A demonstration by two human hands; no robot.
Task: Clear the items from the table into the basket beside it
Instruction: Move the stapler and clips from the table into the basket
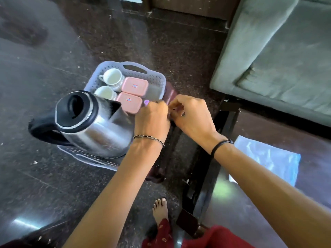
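A pale grey perforated basket (154, 76) sits on a dark red stool over the floor. It holds a steel kettle (93, 122) with a black handle, two white cups (113, 78), and two pink lidded boxes (135, 85). My left hand (152, 119) is closed over the basket's right side with a small purple thing (146, 102) poking out past its fingers. My right hand (191, 115) is beside it, fingers pinched together at the same spot; what it pinches is hidden.
A dark glass-topped table (268, 176) with a black frame stands at the right, with a blue plastic sheet (265, 158) on it. A grey-green sofa (277, 59) fills the upper right. My bare foot (160, 210) is on the polished dark floor.
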